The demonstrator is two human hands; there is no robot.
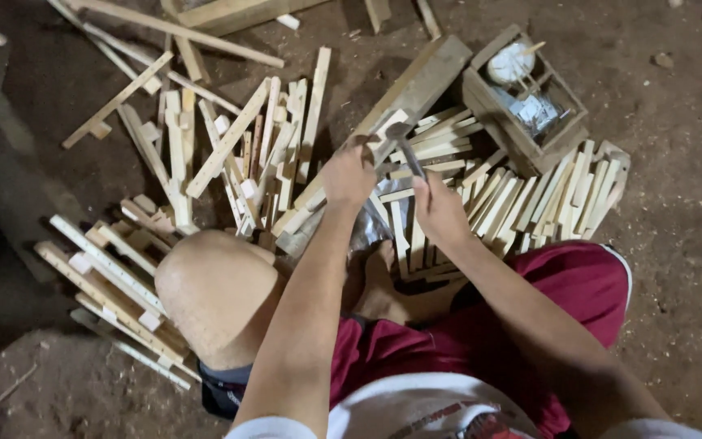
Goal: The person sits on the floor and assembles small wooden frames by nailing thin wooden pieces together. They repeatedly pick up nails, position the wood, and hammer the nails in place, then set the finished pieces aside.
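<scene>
On the plank [416, 85], your left hand [349, 175] pinches a wood piece [385, 134]. Your right hand [440, 210] is clamped on a hammer [404, 150], slats [530, 199] just right.

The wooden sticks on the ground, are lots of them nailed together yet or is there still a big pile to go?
Some look done: joined slat frames are stacked by the knee. In hand: the left hand steadies a small wood piece on a thick beam, and the right hand grips a hammer. Left: many loose slats and more strips lie around.
</scene>
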